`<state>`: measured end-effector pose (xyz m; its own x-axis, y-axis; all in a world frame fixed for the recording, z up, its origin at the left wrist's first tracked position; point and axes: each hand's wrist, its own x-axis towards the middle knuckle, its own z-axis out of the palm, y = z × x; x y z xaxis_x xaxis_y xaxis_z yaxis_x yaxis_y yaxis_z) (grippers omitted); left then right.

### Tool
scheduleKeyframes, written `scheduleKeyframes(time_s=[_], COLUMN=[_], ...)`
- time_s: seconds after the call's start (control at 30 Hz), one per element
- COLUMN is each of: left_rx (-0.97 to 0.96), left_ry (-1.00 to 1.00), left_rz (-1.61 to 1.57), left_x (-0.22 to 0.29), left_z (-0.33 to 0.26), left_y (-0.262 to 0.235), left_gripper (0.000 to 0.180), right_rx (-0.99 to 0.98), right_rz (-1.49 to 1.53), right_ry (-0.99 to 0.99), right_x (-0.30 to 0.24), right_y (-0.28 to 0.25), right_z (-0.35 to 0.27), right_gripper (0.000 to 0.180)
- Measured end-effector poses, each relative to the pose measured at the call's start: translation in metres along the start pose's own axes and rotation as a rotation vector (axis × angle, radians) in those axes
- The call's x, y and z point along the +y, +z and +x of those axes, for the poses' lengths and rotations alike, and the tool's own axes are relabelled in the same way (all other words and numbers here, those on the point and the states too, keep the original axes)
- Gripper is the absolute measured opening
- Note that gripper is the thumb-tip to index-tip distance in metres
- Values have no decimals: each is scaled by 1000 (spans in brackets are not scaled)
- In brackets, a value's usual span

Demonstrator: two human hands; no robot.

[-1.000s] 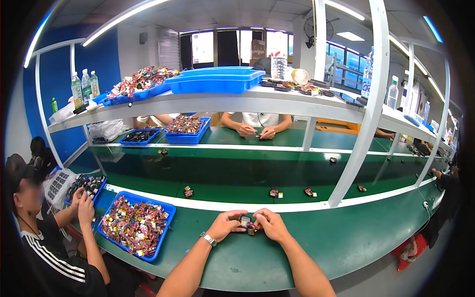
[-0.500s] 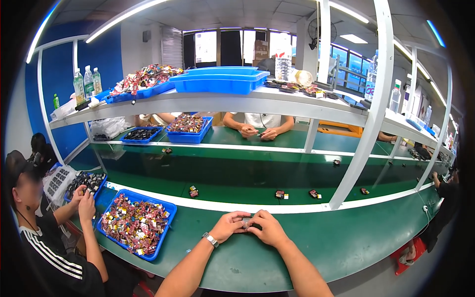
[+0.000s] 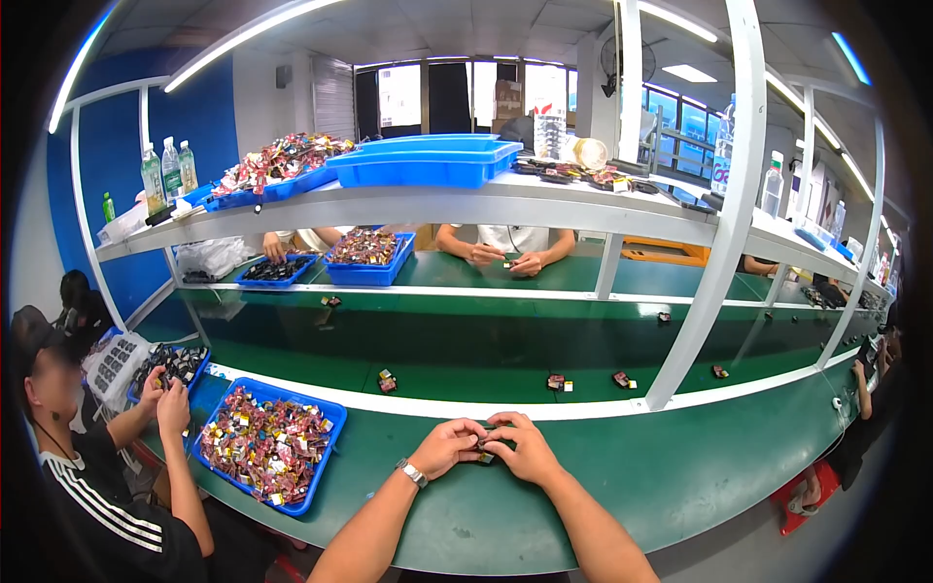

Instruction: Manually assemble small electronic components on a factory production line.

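My left hand [image 3: 449, 449] and my right hand [image 3: 523, 450] meet just above the green bench. Their fingers pinch a small dark electronic part [image 3: 483, 456] between them. Most of that part is hidden by the fingertips; a pale yellowish bit shows at its lower side. A watch with a metal band [image 3: 412, 473] is on my left wrist. To the left of my hands sits a blue tray [image 3: 335, 428] heaped with small red, white and yellow circuit boards [image 3: 262, 442].
Past a white rail [image 3: 486, 409], a green conveyor belt [image 3: 466, 355] carries several small parts [image 3: 556, 382]. A white post [image 3: 714, 253] supports a shelf [image 3: 437, 207] with blue trays [image 3: 428, 170]. A co-worker [image 3: 97, 466] sits at left; another person's hands [image 3: 505, 260] work opposite.
My fingers have shifted slightly around the part, which now shows darker with a pale bit below. The parts on the belt have moved slightly right. A hand now reaches into the far tray of black parts.
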<state>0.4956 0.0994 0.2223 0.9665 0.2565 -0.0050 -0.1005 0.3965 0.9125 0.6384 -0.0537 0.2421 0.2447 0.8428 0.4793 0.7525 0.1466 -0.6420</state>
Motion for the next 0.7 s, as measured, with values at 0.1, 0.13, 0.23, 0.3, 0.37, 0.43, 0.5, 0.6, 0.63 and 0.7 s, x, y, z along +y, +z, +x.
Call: scheduleKeyframes(time_s=[0.1,0.13,0.23,0.3,0.37,0.43,0.5,0.6,0.63,0.7], left_rx=[-40,-42,-16,2,8,-12,-20,-39,-52,-64], left_ry=[18,21,22,19,14,36,40,35,26,22], left_rz=[-38,-36,-6,7,8,13,22,22,14,-19], left_x=[0,1,0,-3,-3,-2,-3,-3,-3,-2], left_z=[-1,-2,-2,-1,-2,-2,-1,-1,-1,-2], left_y=[-2,-1,0,-2,-2,-2,-4,-7,-8,-6], left_gripper=[14,14,13,13,13,12,12,12,12,12], right_rx=[21,31,32,43,53,55,53,37,24,16], right_rz=[79,127,172,179,175,181,170,189,218,279], right_ry=[34,66,87,76,66,64,49,42,51,70], right_x=[1,1,-2,2,1,1,1,1,1,2], right_y=[1,1,1,5,5,4,4,3,3,2], right_z=[0,-1,-1,-2,-2,-1,-1,-1,-1,-1], right_gripper=[12,13,14,14,14,13,13,14,14,13])
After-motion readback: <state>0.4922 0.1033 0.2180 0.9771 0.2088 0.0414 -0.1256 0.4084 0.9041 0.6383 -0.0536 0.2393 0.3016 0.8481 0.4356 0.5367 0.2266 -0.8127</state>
